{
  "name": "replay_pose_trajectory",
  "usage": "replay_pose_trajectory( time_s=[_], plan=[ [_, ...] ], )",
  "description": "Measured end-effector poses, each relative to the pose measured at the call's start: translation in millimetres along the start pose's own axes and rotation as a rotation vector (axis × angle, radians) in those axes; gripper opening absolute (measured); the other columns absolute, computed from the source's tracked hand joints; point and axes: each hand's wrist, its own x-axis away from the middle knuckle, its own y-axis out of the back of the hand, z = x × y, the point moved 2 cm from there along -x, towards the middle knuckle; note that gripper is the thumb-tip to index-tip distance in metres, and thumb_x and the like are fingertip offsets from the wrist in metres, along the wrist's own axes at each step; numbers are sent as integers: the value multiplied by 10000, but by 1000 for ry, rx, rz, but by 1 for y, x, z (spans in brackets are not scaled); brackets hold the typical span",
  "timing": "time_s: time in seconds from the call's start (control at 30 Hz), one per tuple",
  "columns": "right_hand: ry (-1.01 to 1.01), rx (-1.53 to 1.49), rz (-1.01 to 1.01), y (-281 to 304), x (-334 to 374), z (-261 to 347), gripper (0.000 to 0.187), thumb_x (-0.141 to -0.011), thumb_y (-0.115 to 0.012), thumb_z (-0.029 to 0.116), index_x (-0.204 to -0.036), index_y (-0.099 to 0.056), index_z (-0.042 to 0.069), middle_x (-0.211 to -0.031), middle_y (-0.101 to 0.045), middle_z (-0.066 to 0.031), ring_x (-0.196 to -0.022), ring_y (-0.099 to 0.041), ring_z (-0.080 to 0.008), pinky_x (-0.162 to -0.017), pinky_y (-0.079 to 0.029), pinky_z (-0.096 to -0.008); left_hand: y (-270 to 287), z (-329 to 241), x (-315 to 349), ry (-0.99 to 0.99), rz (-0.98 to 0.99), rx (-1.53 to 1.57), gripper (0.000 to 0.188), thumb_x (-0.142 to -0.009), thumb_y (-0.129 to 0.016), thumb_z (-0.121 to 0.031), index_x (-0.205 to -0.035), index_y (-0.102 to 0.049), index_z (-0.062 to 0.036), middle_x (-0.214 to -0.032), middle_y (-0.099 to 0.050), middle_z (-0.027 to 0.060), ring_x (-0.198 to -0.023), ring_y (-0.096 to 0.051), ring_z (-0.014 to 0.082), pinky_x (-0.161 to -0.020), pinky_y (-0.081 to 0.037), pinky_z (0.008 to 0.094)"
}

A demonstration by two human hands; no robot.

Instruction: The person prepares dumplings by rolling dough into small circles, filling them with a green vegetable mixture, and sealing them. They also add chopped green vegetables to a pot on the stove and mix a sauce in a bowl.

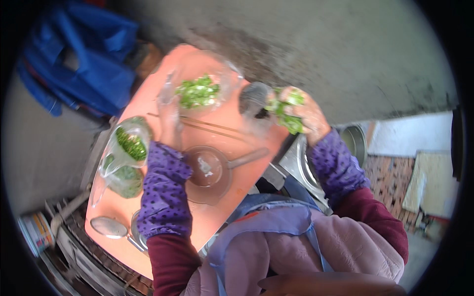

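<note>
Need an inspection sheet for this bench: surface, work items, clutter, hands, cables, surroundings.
Surface: orange tabletop, in use.
Work items: leafy green pieces in the right hand; chopped greens within clear plastic at the far end.
Clutter: chopsticks, round handled vessel, strainer, bagged chopped greens, dark jar.
Hands: right closed around green pieces, off the table; left beside the clear plastic, too blurred to tell its grip.
Cables: nothing seen.
Surroundings: grey wall, blue bag-like item at far left, bucket at near left.
</note>
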Motion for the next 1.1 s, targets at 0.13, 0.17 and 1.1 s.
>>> replay_pose_trajectory(
  time_s=[0.13, 0.17, 1.1],
  plan=[
    [165, 99, -460, 65, 159, 59, 243, -711, -644, 36, -948, -588, 50, -1099, -591, -135, -971, -588, -221, -787, -511, -316, 7, 12, -13, 187, 11, -39, 538, -864, -590, -20, -1366, -397, -50, -1070, -540, 40, -868, -534, 115, -677, -482, 272],
    [185, 153, -652, 85, 198, 67, 232, -728, -600, -22, -947, -592, 54, -1091, -598, -116, -959, -596, -205, -762, -520, -307, 4, 13, -13, 248, -5, -31, 564, -851, -554, 16, -1383, -381, -59, -1184, -512, 69, -981, -530, 167, -769, -481, 318],
    [175, 734, -615, -18, -237, -215, 320, -888, -511, 192, -1119, -605, -9, -1126, -600, -238, -1072, -556, -357, -944, -417, -397, -53, 7, -7, -145, -232, -23, 310, -870, -480, 31, -1179, -496, 7, -1034, -605, 95, -925, -590, 209, -812, -471, 315]
  ],
)
